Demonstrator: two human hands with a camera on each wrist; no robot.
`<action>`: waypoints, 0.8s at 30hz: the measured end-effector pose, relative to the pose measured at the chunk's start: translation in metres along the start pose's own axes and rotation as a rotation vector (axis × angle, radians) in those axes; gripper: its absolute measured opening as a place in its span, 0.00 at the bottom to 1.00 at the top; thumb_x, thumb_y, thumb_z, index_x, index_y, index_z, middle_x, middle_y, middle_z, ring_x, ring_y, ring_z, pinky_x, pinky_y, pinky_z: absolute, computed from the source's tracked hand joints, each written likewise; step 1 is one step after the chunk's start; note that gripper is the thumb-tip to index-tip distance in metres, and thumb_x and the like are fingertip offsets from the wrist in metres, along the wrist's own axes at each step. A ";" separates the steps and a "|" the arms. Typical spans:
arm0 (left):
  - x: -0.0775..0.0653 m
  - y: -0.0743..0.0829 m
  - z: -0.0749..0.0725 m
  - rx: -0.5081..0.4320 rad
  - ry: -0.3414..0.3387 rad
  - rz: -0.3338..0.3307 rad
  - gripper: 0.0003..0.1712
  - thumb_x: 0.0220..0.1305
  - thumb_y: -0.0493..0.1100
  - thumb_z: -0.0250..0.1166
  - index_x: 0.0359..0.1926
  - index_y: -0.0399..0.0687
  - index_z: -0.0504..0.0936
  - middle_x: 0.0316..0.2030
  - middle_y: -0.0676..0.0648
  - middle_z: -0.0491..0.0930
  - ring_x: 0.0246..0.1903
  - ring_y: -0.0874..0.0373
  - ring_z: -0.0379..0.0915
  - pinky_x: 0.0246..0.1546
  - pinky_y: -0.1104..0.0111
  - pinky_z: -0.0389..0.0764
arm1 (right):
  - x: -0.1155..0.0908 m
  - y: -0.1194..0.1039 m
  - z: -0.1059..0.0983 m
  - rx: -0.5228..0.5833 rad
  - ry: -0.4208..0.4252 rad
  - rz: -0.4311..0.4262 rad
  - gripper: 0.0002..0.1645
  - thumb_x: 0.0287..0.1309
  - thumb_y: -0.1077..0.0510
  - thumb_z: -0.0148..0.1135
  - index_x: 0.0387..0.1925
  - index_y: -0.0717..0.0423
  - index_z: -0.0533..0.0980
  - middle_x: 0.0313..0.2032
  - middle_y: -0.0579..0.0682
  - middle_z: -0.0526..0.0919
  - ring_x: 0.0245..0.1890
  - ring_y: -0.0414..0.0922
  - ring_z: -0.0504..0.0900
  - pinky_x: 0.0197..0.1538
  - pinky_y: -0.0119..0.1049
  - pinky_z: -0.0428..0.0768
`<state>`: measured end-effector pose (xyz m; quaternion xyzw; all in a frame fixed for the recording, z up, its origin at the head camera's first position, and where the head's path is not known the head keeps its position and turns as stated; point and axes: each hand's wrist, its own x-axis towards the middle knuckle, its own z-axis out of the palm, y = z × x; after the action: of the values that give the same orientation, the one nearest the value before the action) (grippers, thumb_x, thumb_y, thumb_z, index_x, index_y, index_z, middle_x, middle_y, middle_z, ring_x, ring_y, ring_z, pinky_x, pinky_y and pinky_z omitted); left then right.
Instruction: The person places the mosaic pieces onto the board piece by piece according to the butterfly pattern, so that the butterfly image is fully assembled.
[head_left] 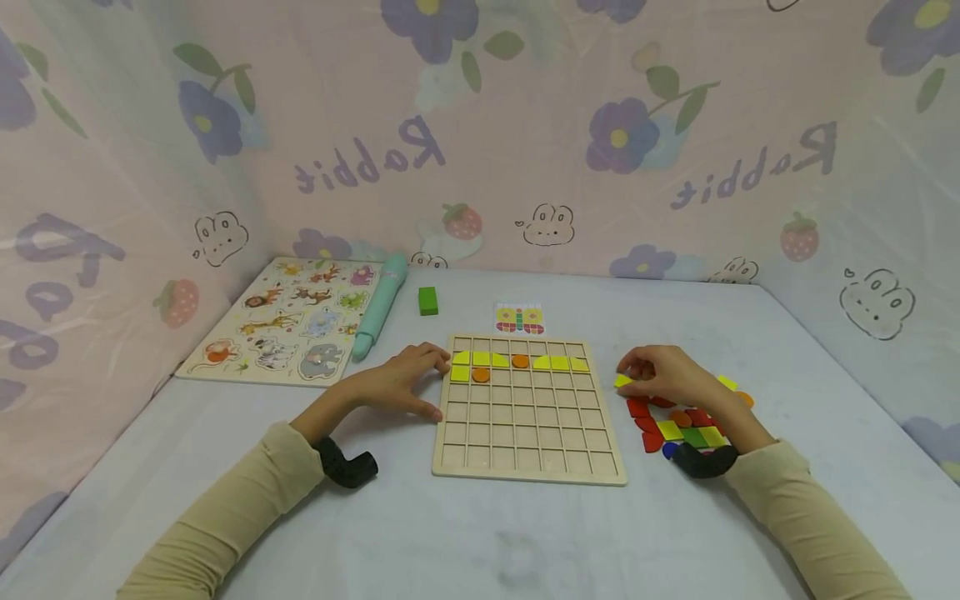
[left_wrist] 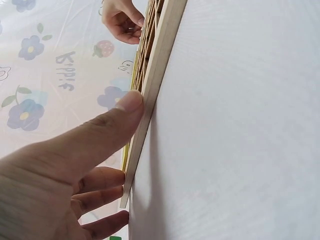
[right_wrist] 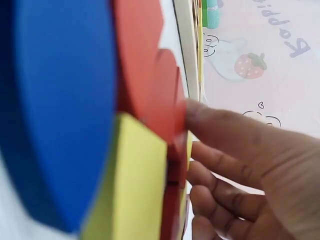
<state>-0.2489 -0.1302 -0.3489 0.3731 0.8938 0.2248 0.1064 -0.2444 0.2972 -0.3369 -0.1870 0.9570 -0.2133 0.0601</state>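
A wooden grid board (head_left: 528, 479) lies on the table with yellow pieces (head_left: 480, 359) and two orange discs (head_left: 521, 361) in its upper rows. My left hand (head_left: 397, 383) is at the board's left edge; in the left wrist view the thumb (left_wrist: 131, 101) touches that edge, fingers spread and fairly straight. To the right of the board, my right hand (head_left: 667, 375) pinches a small yellow piece (head_left: 622, 381) between thumb and fingers. Beneath and beside that hand lie loose red (head_left: 638, 407), yellow, orange, green and blue pieces, partly hidden by the hand and wrist.
Behind the board lies a small butterfly pattern card (head_left: 520, 319). A green block (head_left: 427, 301) sits to its left. Farther left are a teal pen-shaped object (head_left: 380, 307) and an animal puzzle board (head_left: 288, 321). Patterned curtains (head_left: 510, 167) enclose the table's back and sides.
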 end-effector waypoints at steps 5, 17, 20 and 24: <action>0.000 0.002 -0.001 0.007 -0.002 0.002 0.36 0.49 0.56 0.71 0.54 0.42 0.69 0.63 0.42 0.61 0.61 0.45 0.55 0.61 0.51 0.59 | 0.000 -0.002 -0.001 0.012 -0.001 0.015 0.21 0.49 0.49 0.70 0.41 0.58 0.78 0.29 0.45 0.78 0.29 0.42 0.72 0.33 0.32 0.74; -0.002 0.000 0.000 -0.001 0.004 0.020 0.37 0.49 0.57 0.71 0.54 0.41 0.68 0.63 0.41 0.61 0.61 0.44 0.55 0.61 0.50 0.59 | 0.028 -0.052 0.003 0.046 0.128 -0.195 0.16 0.46 0.56 0.72 0.39 0.56 0.81 0.34 0.46 0.82 0.34 0.45 0.74 0.35 0.36 0.75; -0.001 -0.001 0.001 -0.001 0.002 0.022 0.38 0.49 0.56 0.71 0.55 0.42 0.68 0.63 0.41 0.60 0.61 0.44 0.55 0.61 0.50 0.59 | 0.038 -0.072 0.007 0.081 0.128 -0.253 0.16 0.46 0.56 0.72 0.38 0.57 0.81 0.36 0.48 0.83 0.36 0.48 0.76 0.39 0.43 0.76; -0.001 0.000 0.000 0.001 0.006 0.017 0.37 0.49 0.56 0.72 0.55 0.43 0.68 0.63 0.42 0.60 0.61 0.45 0.55 0.61 0.51 0.59 | 0.050 -0.099 0.014 0.124 0.115 -0.334 0.14 0.47 0.58 0.71 0.38 0.58 0.80 0.36 0.49 0.83 0.36 0.51 0.77 0.40 0.48 0.76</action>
<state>-0.2480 -0.1310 -0.3491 0.3798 0.8911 0.2265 0.1016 -0.2553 0.1899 -0.3084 -0.3266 0.8997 -0.2891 -0.0195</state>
